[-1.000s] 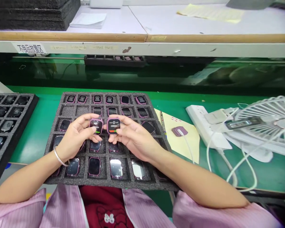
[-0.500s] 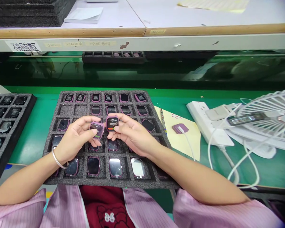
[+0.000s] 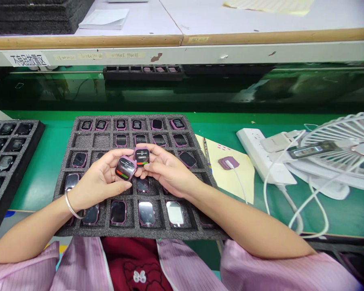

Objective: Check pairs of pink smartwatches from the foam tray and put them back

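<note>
The person holds two watches above the middle of the foam tray [image 3: 157, 232]. The left hand [image 3: 97, 174] has the left watch [image 3: 126, 165] by its bent fingers, which are partly hidden behind the case. The left thumb [image 3: 119, 187] is spread apart, off the screen, on the side toward the near edge of the tray. Thus the red-green bar [image 3: 121, 175] lies just beside this thumb, toward the far edge of the tray, and the left hand is the nearer one to it. The left watch is tilted, the top of its long axis leaning toward the right edge of the tray.

The right hand [image 3: 171, 169] pinches the right watch [image 3: 142, 154] closely, with the right thumb [image 3: 153, 167] at its lower corner. This watch is almost straight, its long axis directed to the far edge of the tray. Whether both cases touch, I cannot tell.
</note>
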`<action>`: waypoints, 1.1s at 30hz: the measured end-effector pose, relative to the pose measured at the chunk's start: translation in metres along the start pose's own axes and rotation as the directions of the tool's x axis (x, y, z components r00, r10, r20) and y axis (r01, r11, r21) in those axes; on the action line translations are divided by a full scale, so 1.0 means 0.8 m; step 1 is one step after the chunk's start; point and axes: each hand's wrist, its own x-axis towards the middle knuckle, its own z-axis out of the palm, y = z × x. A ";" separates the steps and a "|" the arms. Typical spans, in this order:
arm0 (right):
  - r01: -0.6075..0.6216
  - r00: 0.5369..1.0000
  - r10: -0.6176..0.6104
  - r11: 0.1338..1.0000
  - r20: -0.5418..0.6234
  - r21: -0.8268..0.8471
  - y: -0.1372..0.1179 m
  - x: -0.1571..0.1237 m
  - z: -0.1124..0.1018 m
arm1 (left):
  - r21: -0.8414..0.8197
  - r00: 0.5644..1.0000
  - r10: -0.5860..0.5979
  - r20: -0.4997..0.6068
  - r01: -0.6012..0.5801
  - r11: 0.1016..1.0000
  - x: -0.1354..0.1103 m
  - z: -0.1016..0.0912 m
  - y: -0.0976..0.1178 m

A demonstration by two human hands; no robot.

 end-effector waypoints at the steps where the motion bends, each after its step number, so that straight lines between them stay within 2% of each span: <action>1: 0.001 1.000 -0.001 1.000 0.006 -0.008 0.000 0.000 0.000 | 0.005 1.000 0.005 -0.009 -0.005 1.000 0.001 0.000 -0.001; 7: 0.014 1.000 -0.014 1.000 0.013 -0.023 0.001 0.001 0.000 | 0.024 0.999 0.013 -0.033 -0.012 1.000 0.003 -0.002 -0.002; 14: 0.031 0.998 -0.036 0.995 -0.052 -0.096 0.004 0.004 -0.004 | 0.021 1.000 0.000 0.022 -0.001 1.000 0.001 -0.003 -0.003; 19: -0.010 0.999 0.010 1.000 -0.037 0.004 0.000 0.004 -0.003 | 0.034 0.999 0.036 0.023 -0.037 0.999 0.003 -0.002 -0.002; 24: -0.030 0.999 0.030 0.997 -0.010 0.066 -0.004 0.001 0.000 | 0.059 0.997 -0.001 -0.078 0.005 0.998 0.004 -0.003 -0.004; 30: -0.029 0.999 0.028 0.999 -0.038 -0.018 -0.002 0.004 -0.004 | -0.054 0.971 -0.096 -0.220 0.086 0.995 0.010 -0.009 -0.003; 33: -0.022 0.999 0.019 0.997 -0.049 -0.072 -0.002 0.004 -0.003 | -0.048 0.953 -0.082 -0.293 0.072 0.996 0.013 -0.013 -0.003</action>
